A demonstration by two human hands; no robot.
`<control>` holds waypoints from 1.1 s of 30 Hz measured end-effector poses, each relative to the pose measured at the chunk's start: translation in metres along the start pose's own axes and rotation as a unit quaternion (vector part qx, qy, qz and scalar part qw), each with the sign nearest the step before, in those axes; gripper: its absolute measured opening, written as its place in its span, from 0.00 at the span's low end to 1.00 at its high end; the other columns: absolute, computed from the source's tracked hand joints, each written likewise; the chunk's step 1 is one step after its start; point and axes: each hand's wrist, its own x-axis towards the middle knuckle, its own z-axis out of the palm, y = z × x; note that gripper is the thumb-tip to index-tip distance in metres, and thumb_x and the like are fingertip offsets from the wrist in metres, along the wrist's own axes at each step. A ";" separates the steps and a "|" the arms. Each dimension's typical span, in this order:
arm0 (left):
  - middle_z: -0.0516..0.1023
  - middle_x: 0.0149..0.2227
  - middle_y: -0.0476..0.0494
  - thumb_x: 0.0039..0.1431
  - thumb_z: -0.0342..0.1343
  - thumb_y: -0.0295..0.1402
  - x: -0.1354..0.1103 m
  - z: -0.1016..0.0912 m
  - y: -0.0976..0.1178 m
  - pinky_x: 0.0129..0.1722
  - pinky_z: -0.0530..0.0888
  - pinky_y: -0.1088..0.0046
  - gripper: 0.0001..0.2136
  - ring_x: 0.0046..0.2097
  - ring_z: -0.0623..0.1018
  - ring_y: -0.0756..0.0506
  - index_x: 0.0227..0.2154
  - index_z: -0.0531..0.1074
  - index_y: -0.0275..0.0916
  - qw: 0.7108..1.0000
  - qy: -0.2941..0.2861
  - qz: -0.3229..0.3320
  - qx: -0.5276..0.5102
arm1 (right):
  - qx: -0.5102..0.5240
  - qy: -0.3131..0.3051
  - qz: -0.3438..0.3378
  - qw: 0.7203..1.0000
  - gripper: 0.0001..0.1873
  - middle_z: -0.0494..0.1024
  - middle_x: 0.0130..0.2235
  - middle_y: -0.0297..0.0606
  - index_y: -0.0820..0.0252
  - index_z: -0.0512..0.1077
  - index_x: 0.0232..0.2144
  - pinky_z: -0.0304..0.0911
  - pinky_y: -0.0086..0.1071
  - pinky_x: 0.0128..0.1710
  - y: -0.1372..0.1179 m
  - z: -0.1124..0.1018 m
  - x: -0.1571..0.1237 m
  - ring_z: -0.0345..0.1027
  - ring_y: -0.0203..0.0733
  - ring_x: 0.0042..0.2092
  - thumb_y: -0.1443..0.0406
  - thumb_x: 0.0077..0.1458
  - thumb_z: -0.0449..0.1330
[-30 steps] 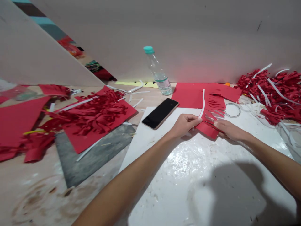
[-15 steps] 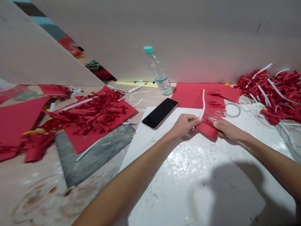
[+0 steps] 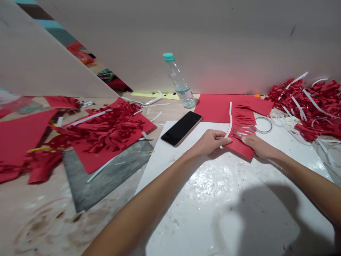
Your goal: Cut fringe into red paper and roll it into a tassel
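A strip of red paper (image 3: 241, 148), cut into a fringe along its right side, lies over the white board under both hands. My left hand (image 3: 213, 141) grips its left edge between thumb and fingers, beside a narrow white strip (image 3: 230, 115) running along that edge. In my right hand (image 3: 255, 144) is what looks like a pair of scissors, with a thin dark blade (image 3: 236, 137) pointing left across the paper. The handles are hidden by the fingers. The uncut end of the paper hangs toward me below the blade.
A black phone (image 3: 182, 128) and a clear bottle (image 3: 181, 83) with a teal cap stand left of the hands. Red fringed paper (image 3: 106, 129) is heaped at left, more fringe (image 3: 306, 103) at right. A round ring (image 3: 263, 125) lies near a white board (image 3: 186, 213).
The near end of the red paper has swung out to the right and flattened. My left thumb has shifted slightly toward me, and the blade now angles more steeply.
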 end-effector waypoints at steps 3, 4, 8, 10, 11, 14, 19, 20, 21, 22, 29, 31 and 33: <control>0.63 0.13 0.51 0.47 0.66 0.41 -0.001 -0.001 0.001 0.16 0.58 0.80 0.19 0.17 0.62 0.56 0.14 0.67 0.34 1.000 -0.010 -0.003 0.014 | 0.021 -0.003 0.009 1.000 0.19 0.58 0.19 0.26 0.58 0.63 0.26 0.42 0.27 0.17 0.000 -0.001 0.000 0.44 0.30 0.19 0.50 0.59 0.56; 0.64 0.13 0.51 0.48 0.66 0.41 0.000 -0.002 0.000 0.16 0.58 0.80 0.18 0.16 0.62 0.56 0.15 0.68 0.34 1.000 -0.004 -0.002 0.008 | 0.025 -0.008 0.020 0.999 0.20 0.55 0.18 0.25 0.58 0.62 0.25 0.40 0.27 0.17 -0.001 -0.002 -0.001 0.42 0.29 0.19 0.50 0.59 0.56; 0.74 0.18 0.43 0.49 0.65 0.42 0.007 -0.007 -0.009 0.14 0.61 0.80 0.16 0.16 0.67 0.54 0.21 0.72 0.33 0.998 0.043 0.006 -0.047 | 0.025 -0.043 0.042 0.998 0.24 0.47 0.14 0.22 0.56 0.57 0.21 0.37 0.27 0.13 -0.001 -0.019 -0.005 0.35 0.29 0.16 0.49 0.62 0.50; 0.75 0.18 0.43 0.46 0.67 0.43 0.011 -0.010 -0.014 0.15 0.66 0.78 0.16 0.16 0.69 0.52 0.23 0.73 0.33 0.993 0.072 0.006 -0.090 | 0.017 -0.068 0.068 0.995 0.22 0.48 0.15 0.21 0.58 0.64 0.27 0.39 0.26 0.12 0.000 -0.032 -0.008 0.35 0.29 0.15 0.49 0.63 0.48; 0.74 0.17 0.44 0.45 0.67 0.43 0.013 -0.012 -0.016 0.15 0.68 0.77 0.17 0.16 0.69 0.52 0.24 0.73 0.32 0.991 0.083 0.005 -0.102 | 0.010 -0.078 0.085 0.993 0.22 0.48 0.15 0.21 0.59 0.65 0.30 0.39 0.25 0.12 0.000 -0.038 -0.010 0.34 0.29 0.15 0.48 0.64 0.47; 0.73 0.16 0.46 0.43 0.69 0.42 0.013 -0.012 -0.018 0.15 0.70 0.76 0.17 0.15 0.70 0.51 0.24 0.72 0.32 0.988 0.105 0.006 -0.110 | -0.004 -0.102 0.120 0.987 0.23 0.49 0.17 0.21 0.60 0.66 0.32 0.38 0.24 0.12 0.000 -0.052 -0.016 0.33 0.28 0.16 0.48 0.64 0.47; 0.71 0.15 0.47 0.43 0.69 0.39 0.009 -0.006 -0.014 0.18 0.74 0.73 0.16 0.17 0.72 0.49 0.21 0.71 0.32 0.983 0.126 0.021 -0.135 | -0.022 -0.112 0.130 0.985 0.23 0.49 0.17 0.22 0.60 0.66 0.31 0.39 0.23 0.12 -0.001 -0.054 -0.019 0.35 0.28 0.17 0.48 0.64 0.47; 0.71 0.15 0.47 0.43 0.69 0.39 0.009 -0.005 -0.014 0.18 0.74 0.73 0.15 0.17 0.72 0.50 0.21 0.71 0.32 0.982 0.130 0.023 -0.134 | -0.025 -0.111 0.129 0.985 0.23 0.49 0.17 0.22 0.60 0.66 0.31 0.39 0.24 0.12 -0.001 -0.052 -0.019 0.35 0.28 0.16 0.48 0.64 0.47; 0.71 0.15 0.47 0.44 0.69 0.39 0.008 -0.004 -0.014 0.18 0.74 0.73 0.15 0.16 0.71 0.50 0.21 0.71 0.32 0.982 0.133 0.025 -0.130 | -0.027 -0.110 0.126 0.986 0.23 0.49 0.17 0.22 0.59 0.66 0.31 0.39 0.24 0.12 0.000 -0.051 -0.018 0.35 0.28 0.16 0.48 0.64 0.47; 0.71 0.15 0.47 0.44 0.68 0.39 0.008 -0.004 -0.015 0.18 0.75 0.73 0.15 0.16 0.71 0.51 0.21 0.71 0.32 0.983 0.133 0.028 -0.125 | -0.031 -0.108 0.123 0.986 0.23 0.49 0.17 0.22 0.59 0.66 0.31 0.39 0.23 0.11 0.000 -0.049 -0.018 0.35 0.29 0.16 0.47 0.64 0.46; 0.72 0.17 0.45 0.43 0.69 0.42 0.008 -0.004 -0.021 0.20 0.74 0.74 0.17 0.18 0.71 0.52 0.22 0.73 0.31 0.986 0.125 0.031 -0.101 | -0.072 -0.088 0.111 0.987 0.23 0.51 0.15 0.22 0.59 0.66 0.31 0.39 0.23 0.12 0.003 -0.037 -0.013 0.36 0.28 0.15 0.48 0.64 0.45; 0.71 0.16 0.46 0.42 0.69 0.42 0.008 -0.003 -0.020 0.20 0.73 0.74 0.18 0.17 0.70 0.52 0.20 0.72 0.31 0.986 0.123 0.035 -0.108 | -0.081 -0.083 0.110 0.987 0.24 0.52 0.15 0.22 0.59 0.66 0.31 0.39 0.23 0.11 0.003 -0.035 -0.012 0.36 0.28 0.15 0.47 0.64 0.45; 0.72 0.16 0.45 0.42 0.69 0.42 0.007 -0.001 -0.019 0.19 0.72 0.74 0.18 0.17 0.70 0.52 0.20 0.72 0.31 0.985 0.124 0.033 -0.113 | -0.083 -0.079 0.111 0.987 0.24 0.52 0.15 0.22 0.59 0.66 0.31 0.39 0.23 0.11 0.002 -0.033 -0.012 0.37 0.28 0.15 0.47 0.64 0.45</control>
